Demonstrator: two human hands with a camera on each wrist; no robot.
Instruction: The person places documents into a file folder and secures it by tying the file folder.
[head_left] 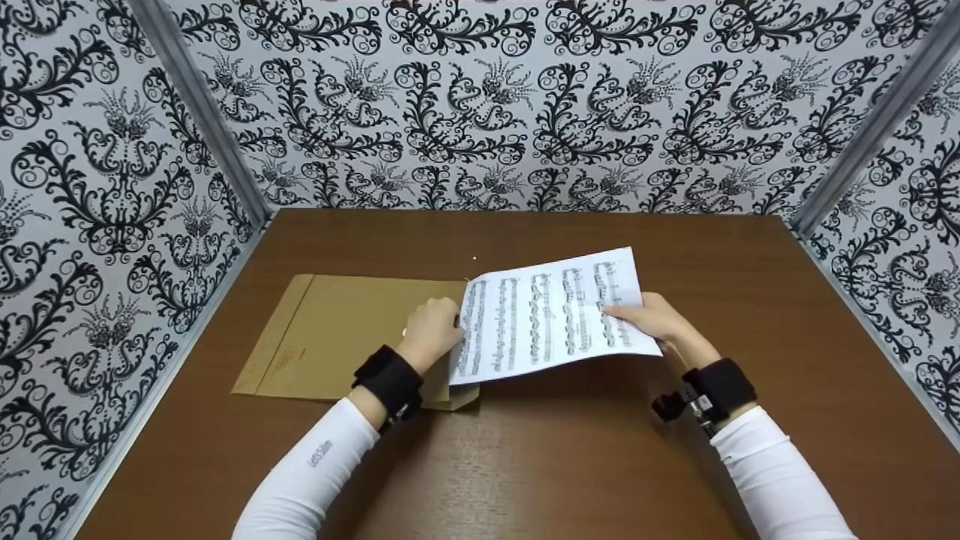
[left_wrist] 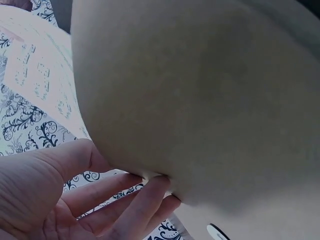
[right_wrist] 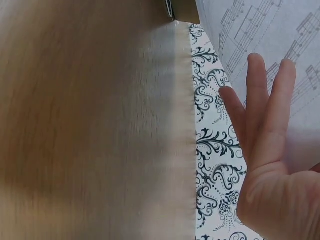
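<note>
A brown paper envelope (head_left: 341, 330) lies at the left of the table, its open end turned to the right. At that end my left hand (head_left: 433, 330) pinches the envelope's edge between thumb and fingers, as the left wrist view shows with the envelope (left_wrist: 200, 100) bulging above the fingertips (left_wrist: 159, 184). White sheet music (head_left: 551, 315) slants up from the envelope's mouth, its left edge overlapping it. My right hand (head_left: 664, 326) holds the sheet's right end, thumb on top. Beneath the sheet, the right wrist view shows long straight fingers (right_wrist: 257, 95) against the printed paper (right_wrist: 305, 117).
The brown wooden table (head_left: 525, 465) runs back to a wall (head_left: 465, 105) with a black-and-white scroll pattern. Grey posts (head_left: 202, 105) mark the corners. A white round button (left_wrist: 217, 231) sits on the envelope near my left hand.
</note>
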